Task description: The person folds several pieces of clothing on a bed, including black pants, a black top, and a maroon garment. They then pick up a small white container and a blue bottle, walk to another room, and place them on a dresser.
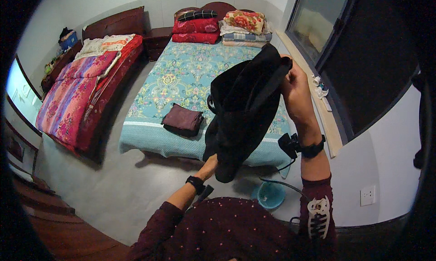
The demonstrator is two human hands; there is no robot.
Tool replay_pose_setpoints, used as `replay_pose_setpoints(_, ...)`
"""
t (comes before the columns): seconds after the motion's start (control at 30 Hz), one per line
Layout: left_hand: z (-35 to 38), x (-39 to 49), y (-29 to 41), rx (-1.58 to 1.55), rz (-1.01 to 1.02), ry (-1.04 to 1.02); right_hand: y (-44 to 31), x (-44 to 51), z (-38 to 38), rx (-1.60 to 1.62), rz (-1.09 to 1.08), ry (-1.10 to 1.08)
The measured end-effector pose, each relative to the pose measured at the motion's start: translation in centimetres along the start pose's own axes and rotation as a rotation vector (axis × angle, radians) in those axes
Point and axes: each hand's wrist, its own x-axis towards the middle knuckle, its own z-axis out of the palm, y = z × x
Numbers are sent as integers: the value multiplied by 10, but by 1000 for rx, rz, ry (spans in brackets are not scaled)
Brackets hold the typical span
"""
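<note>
A black garment (247, 101) hangs in the air between my two hands, over the near end of the bed. My right hand (293, 78), raised at the right, grips its upper edge. Lower down, my left hand (208, 167) is at the garment's bottom left part; the cloth hides most of its fingers, which seem closed on it. On the bed's turquoise patterned cover (180, 73) lies a folded stack of dark cloth (183, 119), purplish brown on top and black beneath, left of the hanging garment.
Folded red quilts (196, 31) and a pile of folded bedding (245, 29) rest at the headboard. A second bed (78, 87) stands left. The window sill (327, 124) runs along my right. A blue plastic basin (270, 195) sits on the floor by my right side.
</note>
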Motion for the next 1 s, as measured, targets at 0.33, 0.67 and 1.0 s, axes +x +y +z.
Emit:
replay_pose_setpoints(0.33,30,1,113,-827,94,-720,30,-19,-86,108,-44,368)
replay_pose_setpoints(0.67,24,-18,155,-91,468,109,56,-54,-162,-315,96,704)
replay_pose_setpoints(1.0,36,-42,192,903,757,466,25,-46,-161,52,-25,549)
